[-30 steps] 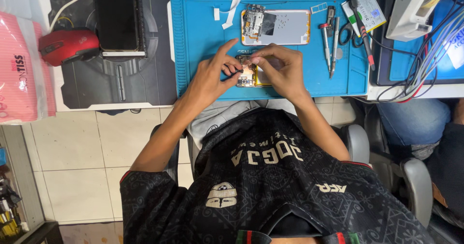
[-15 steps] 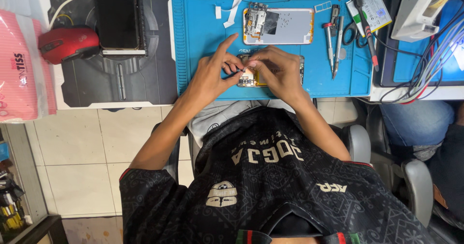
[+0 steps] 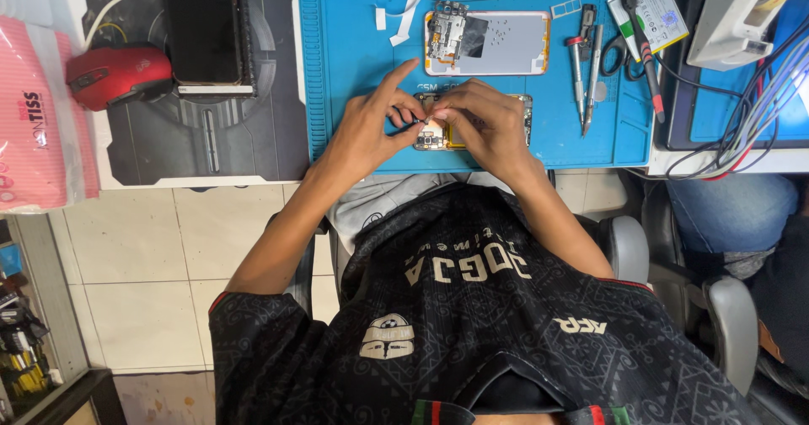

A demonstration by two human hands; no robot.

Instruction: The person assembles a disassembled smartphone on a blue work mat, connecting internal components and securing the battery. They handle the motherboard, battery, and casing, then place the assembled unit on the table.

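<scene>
Head camera view, looking down past a person's dark patterned shirt (image 3: 472, 324) at two hands working on an opened phone on a blue repair mat.

Nearest, beyond the shirt, both hands meet at the near edge of the blue mat (image 3: 354, 71). Left hand (image 3: 366, 126) pinches a thin dark tool (image 3: 407, 125) between narrow fingers, index finger raised. Right hand (image 3: 480, 126) lies curled over the opened phone (image 3: 434, 136), fingertips pressing it down; how tightly it grips cannot be told. That phone looks light, stiff and fragile, with small exposed parts; its rigid outer edges seem the safest hold. Farther off lies a second phone shell (image 3: 506, 42), white inside, with tweezers (image 3: 575, 75) to its right. Far left, off the mat, sit a red mouse (image 3: 118, 73) and a dark tablet (image 3: 202, 25).
</scene>
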